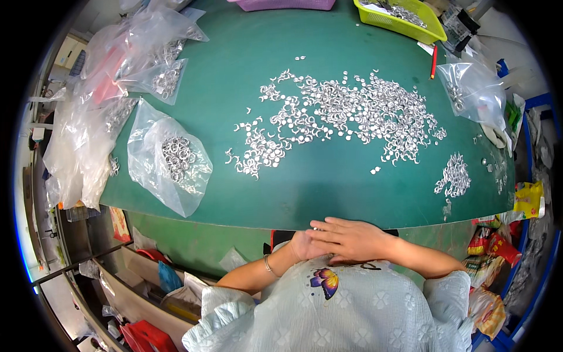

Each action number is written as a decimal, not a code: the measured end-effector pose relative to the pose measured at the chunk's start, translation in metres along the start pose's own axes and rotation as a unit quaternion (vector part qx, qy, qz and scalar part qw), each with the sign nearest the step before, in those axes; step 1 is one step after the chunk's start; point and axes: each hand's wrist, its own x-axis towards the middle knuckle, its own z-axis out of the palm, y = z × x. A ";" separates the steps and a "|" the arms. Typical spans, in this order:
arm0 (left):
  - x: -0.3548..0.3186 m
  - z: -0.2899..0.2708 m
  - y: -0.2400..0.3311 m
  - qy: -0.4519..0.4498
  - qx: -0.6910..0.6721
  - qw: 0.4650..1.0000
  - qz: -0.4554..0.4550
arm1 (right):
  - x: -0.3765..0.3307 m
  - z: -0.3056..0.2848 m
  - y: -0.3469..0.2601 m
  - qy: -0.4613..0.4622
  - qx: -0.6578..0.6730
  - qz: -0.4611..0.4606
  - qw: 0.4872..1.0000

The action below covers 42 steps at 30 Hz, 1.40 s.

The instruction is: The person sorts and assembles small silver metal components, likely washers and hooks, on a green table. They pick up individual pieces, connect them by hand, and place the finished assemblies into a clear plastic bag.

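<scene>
Both hands at 6 o'clock, just below the near edge of the curved green-topped worktable (pixel 234 88). Right hand (pixel 352 239) lies flat, fingers extended and close together, laid across the left hand (pixel 300 246), which is mostly covered; can't tell whether the left is holding anything. A thin bracelet sits on the left wrist. The broad scatter of small silver metal ring parts (pixel 346 114) covers the table centre toward 1 o'clock, well apart from the hands. A smaller silver pile (pixel 453 176) sits at 3 o'clock. A clear plastic bag of rings (pixel 170 158) lies at 9 o'clock, more bags at 10–11. A yellow-green plastic basket (pixel 404 20) is at 1 o'clock, with a red pen (pixel 434 61) just beside it.
</scene>
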 end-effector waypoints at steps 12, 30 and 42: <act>0.040 0.053 -0.028 0.374 0.374 0.847 0.043 | -0.017 0.006 -0.008 0.225 0.124 -0.005 0.966; 0.052 0.156 -0.049 0.265 0.564 0.779 -0.066 | -0.072 -0.096 0.077 0.245 -0.278 0.238 0.898; 0.143 0.158 -0.044 0.331 0.415 0.835 0.144 | -0.069 -0.105 0.057 0.338 0.114 0.301 0.885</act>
